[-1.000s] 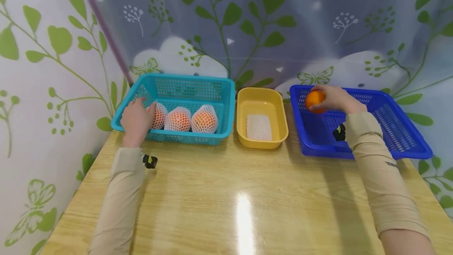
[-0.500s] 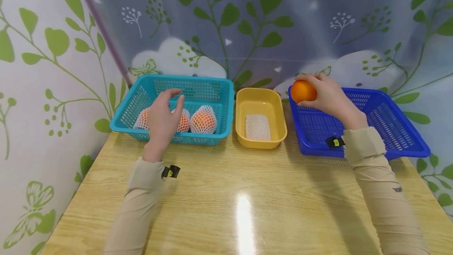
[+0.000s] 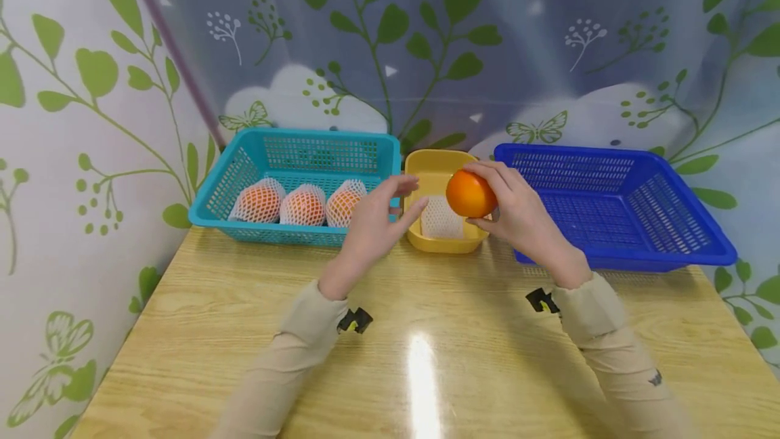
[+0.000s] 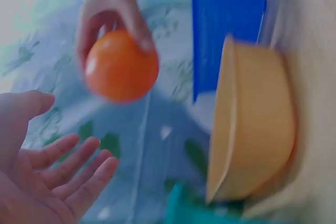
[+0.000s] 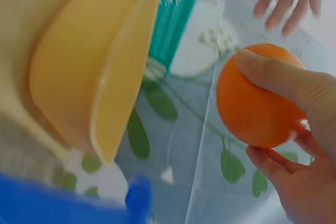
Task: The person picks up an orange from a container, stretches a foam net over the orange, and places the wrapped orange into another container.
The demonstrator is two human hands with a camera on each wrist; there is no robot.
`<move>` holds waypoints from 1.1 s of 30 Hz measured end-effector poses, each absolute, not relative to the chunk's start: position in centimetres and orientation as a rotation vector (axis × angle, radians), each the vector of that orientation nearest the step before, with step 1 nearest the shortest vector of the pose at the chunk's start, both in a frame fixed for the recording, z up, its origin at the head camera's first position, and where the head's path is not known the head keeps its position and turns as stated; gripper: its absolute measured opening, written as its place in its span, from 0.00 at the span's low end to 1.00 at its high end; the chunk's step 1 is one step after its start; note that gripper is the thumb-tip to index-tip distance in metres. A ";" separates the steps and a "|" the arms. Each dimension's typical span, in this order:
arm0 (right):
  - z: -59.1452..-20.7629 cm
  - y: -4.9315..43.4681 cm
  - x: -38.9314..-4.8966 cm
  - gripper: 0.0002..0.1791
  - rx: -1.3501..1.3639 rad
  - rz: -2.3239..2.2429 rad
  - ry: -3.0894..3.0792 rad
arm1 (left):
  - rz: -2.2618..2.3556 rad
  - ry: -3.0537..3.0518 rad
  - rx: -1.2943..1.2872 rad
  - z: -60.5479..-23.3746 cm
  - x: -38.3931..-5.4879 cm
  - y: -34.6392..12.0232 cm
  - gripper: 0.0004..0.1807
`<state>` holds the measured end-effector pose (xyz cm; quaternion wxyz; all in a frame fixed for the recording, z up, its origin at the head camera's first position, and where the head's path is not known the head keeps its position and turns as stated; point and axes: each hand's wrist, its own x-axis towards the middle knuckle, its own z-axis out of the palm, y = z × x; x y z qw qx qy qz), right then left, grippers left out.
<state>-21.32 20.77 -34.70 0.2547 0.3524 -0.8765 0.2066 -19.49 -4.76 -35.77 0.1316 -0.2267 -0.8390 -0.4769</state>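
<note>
An orange (image 3: 470,194) is gripped in my right hand (image 3: 518,212), held above the right part of the yellow tub (image 3: 447,245). In the right wrist view the thumb lies across the near side of the orange (image 5: 262,98), with fingers on its far side. My left hand (image 3: 374,225) hangs in front of the gap between the teal basket and the tub, its fingers spread and holding nothing. The left wrist view has its palm (image 4: 47,182) turned up, apart from the orange (image 4: 122,66). A white foam net sleeve (image 3: 441,217) lies inside the tub.
To the left stands a teal basket (image 3: 292,234) with three orange fruits in white foam nets (image 3: 302,206); my left hand partly covers the rightmost. A blue basket (image 3: 615,264) stands right of the tub. Behind them hangs a leaf-patterned curtain (image 3: 341,32).
My right hand has carried the orange leftward from above the blue basket to the tub. My left hand has left the netted fruits and moved right, toward the tub.
</note>
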 end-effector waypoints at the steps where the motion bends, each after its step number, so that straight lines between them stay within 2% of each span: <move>1: -35.0 20.4 -20.9 0.50 0.979 0.566 -2.363 | -1.437 -2.458 -0.656 -36.1 -19.4 -4.2 0.28; 6: -36.8 18.7 -19.2 0.50 1.075 0.599 -2.292 | -1.713 -2.567 -0.636 -37.6 -19.1 -2.4 0.38; 16: -38.6 18.3 -17.9 0.50 1.102 0.871 -2.319 | -1.813 -2.534 -0.753 -38.5 -18.7 -2.1 0.29; 24: -39.2 19.2 -17.0 0.42 0.983 1.239 -2.496 | -1.856 -2.536 -0.808 -39.6 -18.0 -2.7 0.31; 33: -41.4 19.6 -15.7 0.42 0.914 1.346 -2.692 | -1.757 -2.658 -0.924 -41.7 -17.0 -3.7 0.37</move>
